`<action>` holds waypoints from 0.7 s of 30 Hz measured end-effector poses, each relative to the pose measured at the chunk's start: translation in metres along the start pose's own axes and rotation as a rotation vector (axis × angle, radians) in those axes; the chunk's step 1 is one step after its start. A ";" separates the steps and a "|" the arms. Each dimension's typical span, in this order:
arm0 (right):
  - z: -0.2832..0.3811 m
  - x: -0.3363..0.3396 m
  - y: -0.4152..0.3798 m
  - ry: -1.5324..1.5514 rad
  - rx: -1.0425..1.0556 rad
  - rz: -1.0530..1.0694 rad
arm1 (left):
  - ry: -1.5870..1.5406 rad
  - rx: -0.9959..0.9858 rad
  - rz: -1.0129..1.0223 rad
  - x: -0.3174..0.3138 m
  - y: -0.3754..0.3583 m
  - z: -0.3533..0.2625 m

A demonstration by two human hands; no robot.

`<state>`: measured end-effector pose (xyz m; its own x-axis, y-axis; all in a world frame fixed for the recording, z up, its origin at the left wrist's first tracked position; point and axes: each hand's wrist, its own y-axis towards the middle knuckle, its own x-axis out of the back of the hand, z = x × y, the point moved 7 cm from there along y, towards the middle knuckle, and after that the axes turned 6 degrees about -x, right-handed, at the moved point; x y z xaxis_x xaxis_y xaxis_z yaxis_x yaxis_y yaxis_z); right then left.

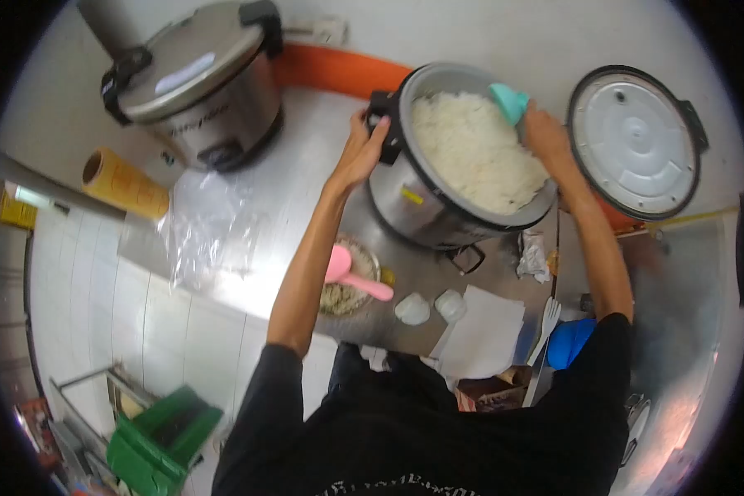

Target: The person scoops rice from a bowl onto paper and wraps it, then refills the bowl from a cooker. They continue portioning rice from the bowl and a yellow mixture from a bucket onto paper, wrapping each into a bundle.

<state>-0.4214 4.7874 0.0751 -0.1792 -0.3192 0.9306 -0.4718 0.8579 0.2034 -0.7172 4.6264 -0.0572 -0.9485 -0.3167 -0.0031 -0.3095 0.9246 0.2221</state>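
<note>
A large steel rice cooker (397, 207) full of white rice (471, 153) stands tilted toward me on the metal counter. My left hand (362, 153) is closed around the black side handle (386, 107) of the cooker. In my right hand (547, 136), at the pot's right inner side, is a teal rice paddle (510, 104), its blade above the rice. The cooker's round lid (635, 142) is swung up to the right. Below my left forearm, a pink scoop (364, 283) rests across a bowl of rice (349, 309).
A second, lidded rice cooker (223, 116) stands at the back left. Nearby are a yellow film roll (124, 183) and clear plastic bags (211, 219). White papers (481, 331), a white fork (546, 329) and a blue object (569, 343) lie near my body. A green bin (161, 438) stands lower left.
</note>
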 end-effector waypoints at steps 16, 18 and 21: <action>0.095 -0.057 -0.021 0.517 0.457 0.311 | -0.144 -0.106 0.039 -0.002 0.005 0.005; 0.124 -0.009 -0.049 0.560 0.400 0.452 | -0.160 -0.091 0.034 -0.001 0.005 0.006; 0.133 0.004 -0.069 0.615 0.391 0.538 | -0.188 -0.153 0.025 -0.007 -0.002 -0.009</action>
<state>-0.5046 4.6731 0.0240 -0.0201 0.4528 0.8914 -0.7375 0.5953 -0.3190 -0.7094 4.6253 -0.0492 -0.9560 -0.2361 -0.1743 -0.2858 0.8841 0.3697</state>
